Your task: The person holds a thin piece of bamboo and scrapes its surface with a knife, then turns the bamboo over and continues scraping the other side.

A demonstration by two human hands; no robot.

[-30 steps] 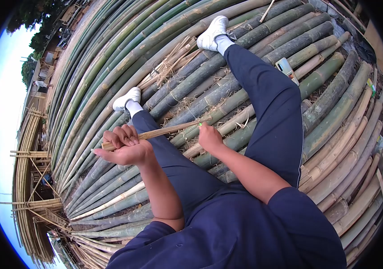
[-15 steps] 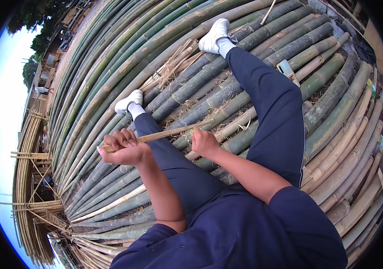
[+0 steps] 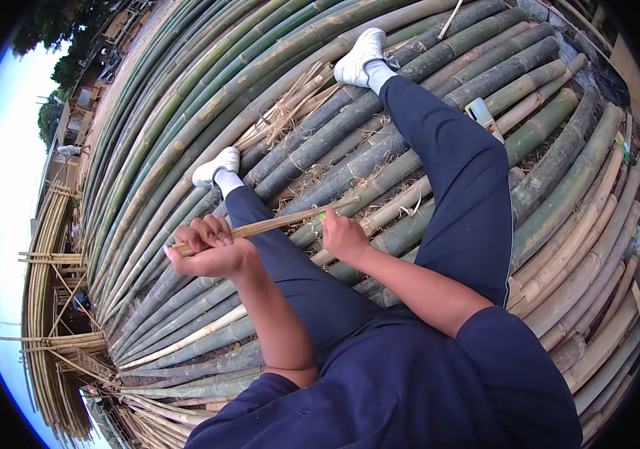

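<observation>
Steady the bamboo strip (image 3: 279, 222), left of centre in the frame, firmly in the curled left hand (image 3: 211, 244); with the right hand (image 3: 348, 239), folded mid-frame, seemingly pinching a small green object (image 3: 323, 217), work evenly, fingertips tucked clear.

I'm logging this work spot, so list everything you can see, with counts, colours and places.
Bamboo poles: many; green, grey, tan; beneath and around the person
Bamboo strip: one; tan; in the left hand
Small item, unclear: one; bright green; at the right hand
Split pieces: several; tan; upper middle, on the poles
Shavings: many; tan; between the legs
Phone: one; pale; upper right, on the poles
Rack of poles: one; tan; far left
Trees: several; dark green; upper left
Shoes: two; white; on the poles
Trousers: one pair; dark blue; centre
Shirt: one; dark blue; bottom
Hands: two; bare; middle
</observation>
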